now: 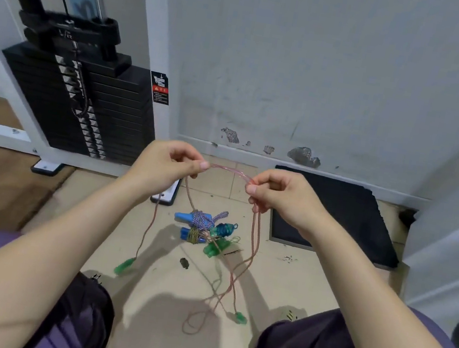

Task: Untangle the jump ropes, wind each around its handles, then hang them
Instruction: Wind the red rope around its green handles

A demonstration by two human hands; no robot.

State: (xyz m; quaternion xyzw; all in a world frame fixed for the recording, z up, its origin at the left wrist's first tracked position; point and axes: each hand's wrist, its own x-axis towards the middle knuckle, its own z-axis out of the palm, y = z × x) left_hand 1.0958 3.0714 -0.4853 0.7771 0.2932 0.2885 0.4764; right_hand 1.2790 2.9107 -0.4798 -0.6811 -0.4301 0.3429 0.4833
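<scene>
Left hand (167,163) pinching the pink rope (230,170) between thumb and curled fingers, grip narrow. Right hand (277,195) pinching the same rope likewise, a short arc stretched between the two. Both forearms raised over the knees, hands level and near each other. From each grip, strands dropping to the tiled floor (165,330) (one green handle (124,266) at left, another (240,318) at right). Below the hands, a tangled heap of blue and green handles (203,230).

Tangled rope pile (206,232) clutters the tile floor (281,276); weight stack (82,100) blocks the left.
</scene>
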